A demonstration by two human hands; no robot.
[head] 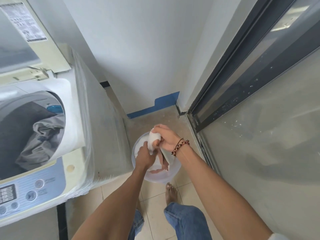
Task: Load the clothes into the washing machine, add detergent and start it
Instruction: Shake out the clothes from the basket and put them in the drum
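Note:
A top-loading washing machine point(76, 153) stands at the left with its lid point(26, 32) raised. Grey clothes point(39, 141) lie in its drum. On the floor to its right sits a pale plastic bucket point(170, 177) holding white and pink cloth. My right hand point(166, 137) is shut on a white cloth point(153, 142) above the bucket, lifting its upper end. My left hand point(144, 157) grips the same white cloth lower down, inside the bucket's rim. The machine's control panel point(26, 191) with round buttons faces me at the lower left.
A white wall and a blue skirting strip point(154, 108) close the narrow corner behind the bucket. A dark-framed glass sliding door point(259, 84) runs along the right. My bare foot point(171, 193) stands on the beige tiles just before the bucket.

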